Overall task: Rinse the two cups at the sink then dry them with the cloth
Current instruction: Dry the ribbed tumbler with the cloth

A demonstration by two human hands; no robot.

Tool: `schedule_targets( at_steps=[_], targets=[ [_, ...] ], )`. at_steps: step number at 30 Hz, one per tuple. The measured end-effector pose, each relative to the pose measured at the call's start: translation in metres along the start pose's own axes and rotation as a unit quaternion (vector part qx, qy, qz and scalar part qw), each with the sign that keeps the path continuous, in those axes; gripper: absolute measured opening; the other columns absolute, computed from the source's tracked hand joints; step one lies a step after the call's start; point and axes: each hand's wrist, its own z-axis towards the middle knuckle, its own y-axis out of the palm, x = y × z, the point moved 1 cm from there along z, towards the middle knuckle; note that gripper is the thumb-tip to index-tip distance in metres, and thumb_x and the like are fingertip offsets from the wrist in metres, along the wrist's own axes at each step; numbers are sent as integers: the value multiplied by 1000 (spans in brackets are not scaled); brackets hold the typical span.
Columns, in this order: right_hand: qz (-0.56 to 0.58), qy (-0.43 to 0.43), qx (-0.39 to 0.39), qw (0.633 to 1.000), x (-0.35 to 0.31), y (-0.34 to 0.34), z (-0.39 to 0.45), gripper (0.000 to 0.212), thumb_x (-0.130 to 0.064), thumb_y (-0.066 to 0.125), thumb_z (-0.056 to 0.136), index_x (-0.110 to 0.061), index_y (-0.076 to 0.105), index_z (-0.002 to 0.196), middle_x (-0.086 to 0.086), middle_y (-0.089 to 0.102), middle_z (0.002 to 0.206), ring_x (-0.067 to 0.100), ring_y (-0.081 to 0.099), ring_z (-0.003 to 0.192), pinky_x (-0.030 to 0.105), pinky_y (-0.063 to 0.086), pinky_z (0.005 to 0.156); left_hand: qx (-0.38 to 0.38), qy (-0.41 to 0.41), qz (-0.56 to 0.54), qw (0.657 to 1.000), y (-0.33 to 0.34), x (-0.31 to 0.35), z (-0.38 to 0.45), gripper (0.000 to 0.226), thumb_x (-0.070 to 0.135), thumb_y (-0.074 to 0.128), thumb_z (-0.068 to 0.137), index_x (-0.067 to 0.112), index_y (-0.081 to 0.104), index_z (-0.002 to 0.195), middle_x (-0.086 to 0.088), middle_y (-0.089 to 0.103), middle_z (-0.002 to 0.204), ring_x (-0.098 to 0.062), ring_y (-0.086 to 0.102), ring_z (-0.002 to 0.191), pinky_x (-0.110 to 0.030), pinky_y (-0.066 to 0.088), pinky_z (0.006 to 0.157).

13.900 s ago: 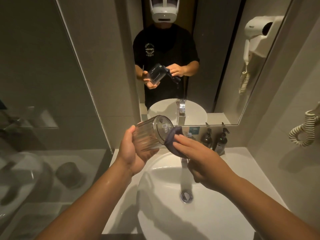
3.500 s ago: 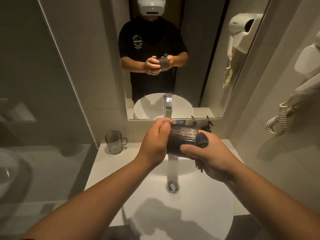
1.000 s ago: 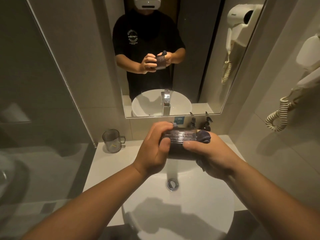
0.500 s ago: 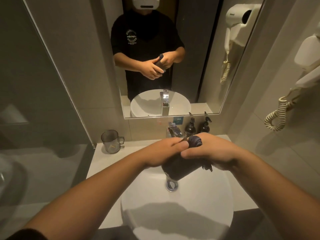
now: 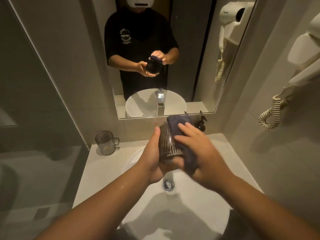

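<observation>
Over the white basin [image 5: 190, 210], my left hand [image 5: 152, 158] grips a ribbed, dark see-through cup [image 5: 167, 144], held upright with its mouth pointing away from me. My right hand [image 5: 199, 149] presses a dark blue cloth [image 5: 178, 125] against the cup's right side, fingers spread over the fabric; the cloth wraps round from the rim down to the base. A second clear cup with a handle [image 5: 105, 142] stands on the counter at the back left, apart from both hands.
A chrome drain [image 5: 167, 185] sits in the basin below the hands. A dark pump bottle [image 5: 201, 124] stands behind the cloth by the mirror [image 5: 199, 66]. A glass partition [image 5: 43, 101] bounds the left; a wall hairdryer with coiled cord [image 5: 270, 115] hangs on the right.
The cup has turned from hanging mouth-down over the drain to upright and higher. The cloth now lies along its right side under my right hand's spread fingers.
</observation>
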Motion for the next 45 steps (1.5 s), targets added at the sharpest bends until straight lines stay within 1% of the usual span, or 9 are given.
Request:
schedule_targets(
  at_steps=[4, 8, 12, 17, 22, 26, 33, 39, 45],
  targets=[
    [67, 82, -75, 991, -7, 12, -5, 81, -80, 41, 78, -24, 45, 136, -10, 18, 158, 8, 5, 148, 41, 20, 117, -1, 37, -34, 999, 0, -1, -3, 73, 69, 27, 96, 16, 68, 126, -15, 70, 123, -31, 69, 112, -47, 51, 95],
    [89, 123, 37, 988, -15, 19, 5, 44, -54, 45, 87, -27, 51, 122, -9, 25, 153, 13, 20, 146, 48, 35, 110, 27, 87, 22, 996, 4, -2, -4, 68, 68, 26, 97, 21, 67, 124, -12, 74, 115, -28, 71, 108, -42, 54, 90],
    [-39, 83, 35, 995, -22, 37, 8, 65, -54, 26, 97, -18, 19, 151, -2, 11, 161, 15, 9, 149, 38, 21, 118, 60, 132, 23, 989, 8, 1, -10, 60, 66, 32, 96, 22, 69, 116, -10, 77, 104, -24, 75, 97, -38, 57, 85],
    [-142, 15, -16, 990, -27, 44, 5, 58, -41, 16, 102, -6, 27, 147, 9, 24, 157, 25, 13, 148, 46, 21, 118, 77, 142, 32, 986, 6, -2, -14, 59, 66, 30, 96, 28, 69, 117, -2, 77, 110, -20, 71, 106, -34, 56, 90],
    [85, 121, 38, 988, -27, 39, 13, 50, -35, 24, 100, -27, 14, 149, -17, 11, 158, 2, 6, 147, 34, 13, 122, 42, 126, 36, 991, 3, 5, -16, 61, 62, 27, 100, 22, 71, 111, -8, 78, 103, -20, 75, 93, -35, 55, 79],
    [408, 253, 80, 874, -27, 27, 20, 47, -34, 29, 100, -44, 31, 146, -13, 58, 124, 19, 58, 114, 56, 42, 103, 2, 103, 19, 994, 0, 12, -17, 77, 69, 22, 97, 13, 69, 120, -16, 72, 116, -29, 70, 104, -43, 53, 91],
    [170, 183, 98, 963, -24, 26, 20, 55, -29, 28, 98, -21, 15, 151, -10, 14, 160, -5, 10, 144, 19, 13, 118, 165, 220, 165, 947, 4, 19, -11, 51, 57, 28, 101, 26, 68, 102, -10, 73, 107, -27, 69, 103, -55, 56, 94],
    [-24, 69, 99, 992, -26, 35, 15, 55, -23, 29, 97, -5, 21, 149, 3, 16, 158, 18, 11, 149, 34, 15, 120, 54, 152, 141, 977, 14, 12, -19, 66, 69, 25, 94, 25, 67, 119, -4, 76, 108, -18, 74, 99, -38, 56, 84],
    [271, 186, 92, 940, -16, 30, 11, 52, -31, 31, 96, -33, 29, 148, -5, 35, 155, 6, 41, 131, 36, 33, 111, 30, 113, 63, 991, 10, 14, -18, 73, 69, 25, 96, 18, 76, 105, -14, 75, 107, -26, 73, 96, -42, 55, 85]
  ],
)
